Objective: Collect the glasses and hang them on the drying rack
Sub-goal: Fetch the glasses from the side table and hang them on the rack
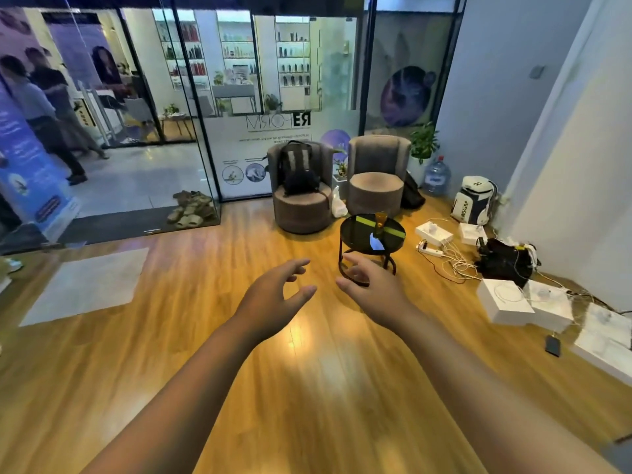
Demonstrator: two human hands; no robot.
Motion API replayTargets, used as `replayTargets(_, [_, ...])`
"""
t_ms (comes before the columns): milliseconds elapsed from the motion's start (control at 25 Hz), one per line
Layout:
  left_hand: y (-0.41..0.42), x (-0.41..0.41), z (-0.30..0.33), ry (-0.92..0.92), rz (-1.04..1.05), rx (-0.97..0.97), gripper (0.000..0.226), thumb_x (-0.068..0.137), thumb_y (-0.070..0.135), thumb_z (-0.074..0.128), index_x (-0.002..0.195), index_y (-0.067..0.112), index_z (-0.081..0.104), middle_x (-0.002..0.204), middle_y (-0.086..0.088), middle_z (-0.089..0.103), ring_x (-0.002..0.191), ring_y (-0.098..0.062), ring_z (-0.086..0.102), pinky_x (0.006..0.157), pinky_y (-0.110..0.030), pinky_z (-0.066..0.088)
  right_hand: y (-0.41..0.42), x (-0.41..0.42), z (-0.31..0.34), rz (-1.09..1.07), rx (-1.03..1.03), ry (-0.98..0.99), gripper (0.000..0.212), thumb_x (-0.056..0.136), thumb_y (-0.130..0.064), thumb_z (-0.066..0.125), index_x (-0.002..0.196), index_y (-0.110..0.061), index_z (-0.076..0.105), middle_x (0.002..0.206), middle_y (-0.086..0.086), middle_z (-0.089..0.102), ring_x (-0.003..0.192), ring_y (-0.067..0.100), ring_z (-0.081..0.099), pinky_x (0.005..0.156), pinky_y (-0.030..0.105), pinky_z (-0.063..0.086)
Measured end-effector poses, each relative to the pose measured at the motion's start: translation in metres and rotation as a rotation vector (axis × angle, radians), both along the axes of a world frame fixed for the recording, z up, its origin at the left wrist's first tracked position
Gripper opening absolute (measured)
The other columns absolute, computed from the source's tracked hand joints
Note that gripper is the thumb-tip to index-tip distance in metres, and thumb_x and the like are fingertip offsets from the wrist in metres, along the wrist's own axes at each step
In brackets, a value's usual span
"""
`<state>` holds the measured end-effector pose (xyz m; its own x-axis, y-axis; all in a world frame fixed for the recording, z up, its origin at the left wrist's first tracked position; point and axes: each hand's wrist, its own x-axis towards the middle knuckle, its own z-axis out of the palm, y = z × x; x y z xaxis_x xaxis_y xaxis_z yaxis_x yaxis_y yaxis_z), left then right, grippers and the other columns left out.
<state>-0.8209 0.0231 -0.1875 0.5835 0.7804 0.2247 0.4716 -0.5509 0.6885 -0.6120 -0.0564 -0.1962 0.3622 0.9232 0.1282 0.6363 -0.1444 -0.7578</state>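
Observation:
An amber glass (380, 226) stands upright on a small round black side table (355, 234) across the room. My left hand (277, 290) and my right hand (369, 285) are stretched out in front of me over the wooden floor, both with loosely spread fingers and holding nothing. They are well short of the table. No drying rack is in view.
Two grey round armchairs (376, 172) stand behind the table, one with a black backpack (297, 169). White boxes (506, 301), cables, a power strip and bags litter the floor on the right. Glass partition and doorway at left, with people beyond.

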Motion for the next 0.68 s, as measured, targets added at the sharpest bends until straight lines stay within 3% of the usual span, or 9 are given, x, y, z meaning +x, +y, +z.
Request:
replayTargets(240, [0.131, 0.069, 0.014, -0.006, 0.035, -0.006, 0.059, 0.097, 0.046, 0.068, 0.151, 0.035, 0.050, 0.140, 0.013, 0.061, 0.126, -0.008, 0.057, 0.097, -0.028, 0.045, 0.115, 0.081, 0.021, 0.029, -0.014, -0.058, 0.068, 0.096, -0.049, 0.068, 0.157, -0.034, 0.041, 0.154, -0.003, 0.053, 0.140, 0.016, 0.049, 0.106, 0.036, 0.048])
replayTargets(680, [0.362, 0.208, 0.035, -0.119, -0.144, 0.039, 0.056, 0.098, 0.041, 0.068, 0.150, 0.032, 0.052, 0.142, 0.010, 0.060, 0.127, -0.006, 0.054, 0.105, -0.034, 0.049, 0.280, 0.217, 0.038, -0.220, 0.060, -0.008, 0.068, 0.096, -0.051, 0.066, 0.157, -0.041, 0.037, 0.156, -0.004, 0.049, 0.142, 0.019, 0.046, 0.102, 0.037, 0.046])
